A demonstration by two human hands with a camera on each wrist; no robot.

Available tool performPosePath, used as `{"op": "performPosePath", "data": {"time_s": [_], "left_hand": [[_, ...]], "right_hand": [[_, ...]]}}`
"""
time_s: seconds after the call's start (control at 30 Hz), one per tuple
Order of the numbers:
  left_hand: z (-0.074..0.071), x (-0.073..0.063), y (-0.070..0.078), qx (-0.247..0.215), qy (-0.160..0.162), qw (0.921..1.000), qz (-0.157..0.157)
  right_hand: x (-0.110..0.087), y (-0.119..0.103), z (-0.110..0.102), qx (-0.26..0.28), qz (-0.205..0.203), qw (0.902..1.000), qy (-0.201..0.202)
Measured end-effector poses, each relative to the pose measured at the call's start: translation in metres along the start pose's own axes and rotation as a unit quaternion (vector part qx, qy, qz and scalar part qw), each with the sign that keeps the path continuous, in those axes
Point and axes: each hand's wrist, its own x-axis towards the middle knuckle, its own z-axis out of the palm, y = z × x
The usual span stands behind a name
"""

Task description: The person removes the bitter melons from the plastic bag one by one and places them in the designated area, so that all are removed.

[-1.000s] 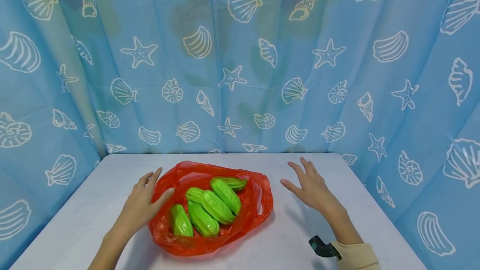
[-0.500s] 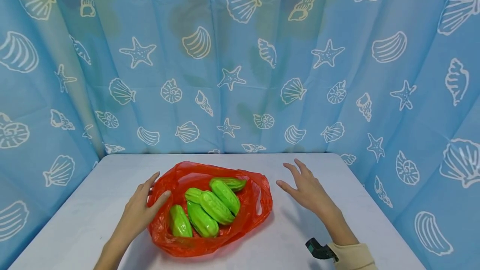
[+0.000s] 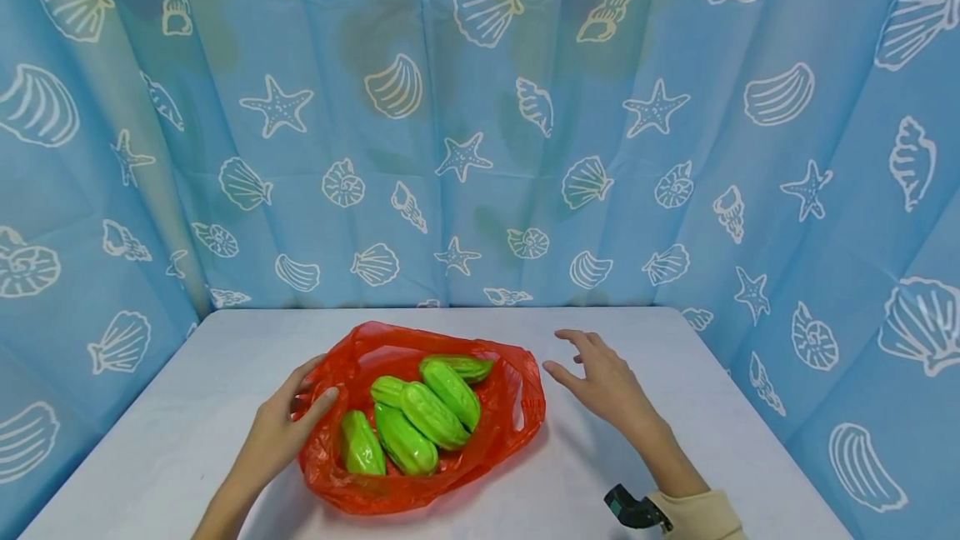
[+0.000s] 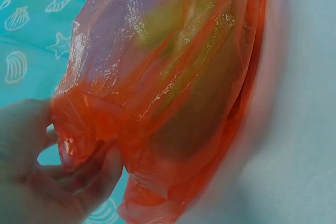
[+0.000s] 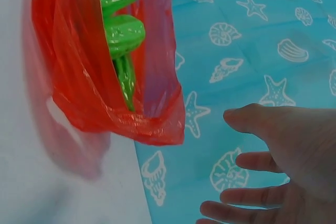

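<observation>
A red plastic bag lies with its mouth gaping on the white table. Inside it are several shiny green, plump, cucumber-like vegetables. My left hand is at the bag's left side, thumb over the rim and fingers along the outside. In the left wrist view, curled fingers of the left hand grip the gathered bag end. My right hand hovers right of the bag's handle, fingers spread and bent. The right wrist view shows this hand apart from the bag, holding nothing.
A blue curtain with white shells and starfish surrounds the table at the back and sides. A dark wrist device sits by the beige right sleeve. The bag's right handle loop stands up toward my right hand.
My left hand has lowered onto the bag's left edge, its fingers drawing in. My right hand has shifted left toward the bag and its fingers have bent more. The bag has stayed put.
</observation>
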Motion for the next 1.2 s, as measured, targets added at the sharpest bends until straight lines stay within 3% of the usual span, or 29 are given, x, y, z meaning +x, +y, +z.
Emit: {"op": "performPosePath", "data": {"time_s": [0.33, 0.63, 0.8, 1.03, 1.2], "left_hand": [[0.000, 0.000, -0.007, -0.068, -0.029, 0.9970, -0.022], [0.002, 0.003, -0.011, -0.147, -0.074, 0.9830, -0.083], [0.002, 0.003, -0.012, -0.169, -0.086, 0.9774, -0.093], [0.000, 0.002, -0.015, -0.200, -0.092, 0.9703, -0.100], [-0.001, 0.002, -0.015, -0.211, -0.098, 0.9673, -0.102]], "right_hand": [[-0.003, -0.014, 0.007, 0.063, -0.004, 0.9980, 0.000], [-0.004, -0.021, 0.012, 0.125, -0.029, 0.9918, 0.003], [-0.003, -0.023, 0.016, 0.149, -0.051, 0.9874, -0.010], [-0.004, -0.027, 0.025, 0.170, -0.036, 0.9842, -0.034], [-0.005, -0.030, 0.031, 0.182, -0.050, 0.9808, -0.050]]}}
